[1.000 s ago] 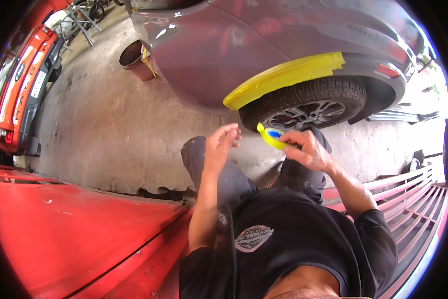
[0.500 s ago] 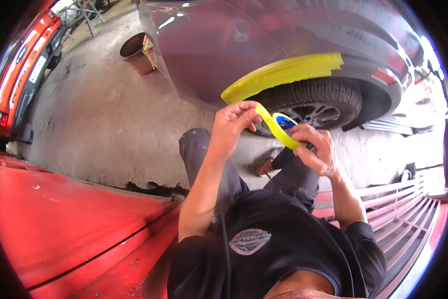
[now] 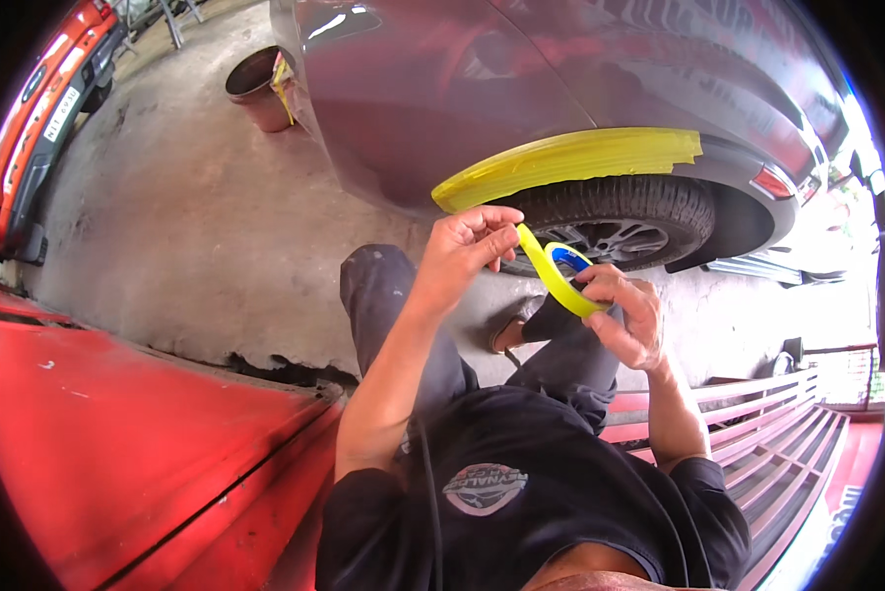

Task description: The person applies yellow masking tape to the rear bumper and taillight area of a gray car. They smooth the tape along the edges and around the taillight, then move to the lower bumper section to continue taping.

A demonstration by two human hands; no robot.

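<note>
The blue-cored yellow tape (image 3: 557, 285), partly unwound, seems tilted in the right hand (image 3: 629, 317).

A black shirt (image 3: 570, 473) with a round chest emblem (image 3: 485, 489) tops dark trousers (image 3: 388, 310).

Left hand (image 3: 467, 252) pinches yellow tape (image 3: 532, 248) (right hand (image 3: 629, 315) holds its roll (image 3: 568, 295)).
</note>
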